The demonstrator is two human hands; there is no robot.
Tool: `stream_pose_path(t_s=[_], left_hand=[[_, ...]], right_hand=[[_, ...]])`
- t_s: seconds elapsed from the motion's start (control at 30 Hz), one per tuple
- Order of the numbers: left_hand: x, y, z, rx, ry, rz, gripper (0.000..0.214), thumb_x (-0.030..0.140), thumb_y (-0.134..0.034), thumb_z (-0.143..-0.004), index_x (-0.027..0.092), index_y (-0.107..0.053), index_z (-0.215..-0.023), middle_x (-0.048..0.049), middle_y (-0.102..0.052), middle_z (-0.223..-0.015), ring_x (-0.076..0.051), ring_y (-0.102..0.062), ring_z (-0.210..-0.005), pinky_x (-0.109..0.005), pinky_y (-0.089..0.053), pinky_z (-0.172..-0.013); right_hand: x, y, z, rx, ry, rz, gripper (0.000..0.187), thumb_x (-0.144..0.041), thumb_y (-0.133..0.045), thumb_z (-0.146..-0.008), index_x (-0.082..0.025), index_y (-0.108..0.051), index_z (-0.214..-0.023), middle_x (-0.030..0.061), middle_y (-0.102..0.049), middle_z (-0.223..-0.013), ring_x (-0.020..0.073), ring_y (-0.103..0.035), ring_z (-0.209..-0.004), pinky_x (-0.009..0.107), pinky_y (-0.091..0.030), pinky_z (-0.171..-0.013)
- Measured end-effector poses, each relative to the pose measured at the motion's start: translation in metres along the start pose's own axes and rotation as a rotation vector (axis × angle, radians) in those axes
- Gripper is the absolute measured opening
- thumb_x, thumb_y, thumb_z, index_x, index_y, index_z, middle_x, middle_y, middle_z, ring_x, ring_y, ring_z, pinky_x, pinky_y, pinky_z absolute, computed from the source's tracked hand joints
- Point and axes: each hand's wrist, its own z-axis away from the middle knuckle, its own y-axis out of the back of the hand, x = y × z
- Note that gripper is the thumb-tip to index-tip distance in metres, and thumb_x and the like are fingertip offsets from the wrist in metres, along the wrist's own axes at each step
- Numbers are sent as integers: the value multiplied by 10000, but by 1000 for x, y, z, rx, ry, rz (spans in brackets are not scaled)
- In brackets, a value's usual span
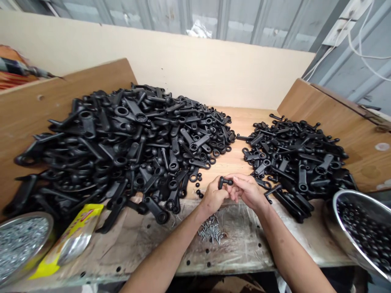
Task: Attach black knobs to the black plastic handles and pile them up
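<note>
My left hand [214,197] and my right hand [247,190] meet over the middle of the wooden bench [241,122], both closed on one small black plastic lever part [224,182] held between the fingertips. A big heap of the same black lever parts [122,142] lies to the left. A smaller heap of black parts [296,158] lies to the right. Just below my hands sits a small cluster of silver screws [210,231] on a sheet of clear plastic.
A metal bowl of silver screws [21,244] stands at the front left beside a yellow packet [71,240]. A steel bowl of small black pieces [363,232] sits at the front right. Wooden side boards and a pale back board wall in the bench.
</note>
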Motion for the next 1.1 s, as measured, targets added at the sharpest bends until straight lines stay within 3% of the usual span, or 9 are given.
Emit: stream_pose_path(t_s=[0.2, 0.3, 0.4, 0.53, 0.63, 0.8, 0.9, 1.03, 1.1], left_hand=[[-1, -2, -5, 41, -86, -665, 314, 95, -475, -602, 187, -541, -895, 1, -549, -633, -175, -526, -612, -278, -382, -607], [-3, -16, -10, -11, -74, -1012, 284, 122, -503, -658, 159, -548, -936, -91, -614, -703, -265, -592, -722, -358, -399, -698], [-14, -33, -10, -43, -27, -1087, 176, 106, -509, -670, 132, -579, -829, -147, -625, -678, -304, -610, -748, -395, -407, -731], [-29, -45, -3, -31, 1, -1052, 110, 85, -496, -671, 138, -592, -665, -175, -632, -685, -315, -612, -783, -409, -403, -761], [-31, -44, 2, 29, -23, -991, 108, 80, -524, -641, 129, -604, -694, -171, -637, -706, -319, -611, -793, -419, -392, -776], [-19, -28, 8, 217, -96, -761, 153, 237, -602, -639, 177, -605, -779, -73, -631, -668, -256, -607, -757, -355, -412, -739], [-9, -21, 13, 352, -107, -548, 273, 377, -513, -724, 172, -586, -889, -43, -623, -709, -205, -598, -719, -300, -435, -655], [-2, -27, 20, 420, -101, -233, 421, 485, -508, -726, 140, -581, -956, -38, -620, -812, -168, -593, -765, -258, -448, -652], [-1, -31, 23, 417, -90, -31, 441, 483, -599, -667, 149, -598, -954, -31, -624, -846, -171, -584, -825, -265, -444, -715]], right_hand=[[-16, 7, -4, 445, 291, 334, 332, -417, -596, -754, -179, -656, -977, 61, -654, -840, 171, -598, -735, 268, -477, -596], [-30, 2, -1, 408, 440, 407, 389, -447, -490, -826, -234, -590, -1135, 65, -617, -1082, 220, -539, -1025, 349, -443, -834], [-24, 0, -2, 330, 493, 486, 444, -470, -438, -851, -274, -503, -1244, 40, -543, -1221, 227, -434, -1170, 395, -309, -1000], [19, 9, -9, 304, 301, 546, 481, -488, -427, -846, -236, -500, -1249, 55, -519, -1248, 233, -392, -1199, 405, -217, -1054], [42, 14, -8, 349, 310, 553, 463, -459, -409, -856, -216, -512, -1237, 63, -529, -1231, 220, -394, -1197, 375, -221, -1053], [37, 7, 23, 334, 324, 616, 419, -412, -491, -807, -203, -566, -1163, 71, -579, -1106, 205, -509, -1026, 341, -359, -933], [29, -5, 51, 344, 333, 619, 437, -378, -513, -795, -199, -527, -1194, 59, -570, -1044, 175, -528, -909, 288, -411, -804], [24, -26, 72, 56, 277, 689, 372, -309, -532, -788, -205, -549, -1144, -24, -560, -716, 125, -494, -655, 219, -378, -613], [24, -32, 75, 20, 262, 784, 322, -292, -528, -788, -202, -571, -1094, -43, -526, -632, 113, -454, -582, 208, -339, -561]])
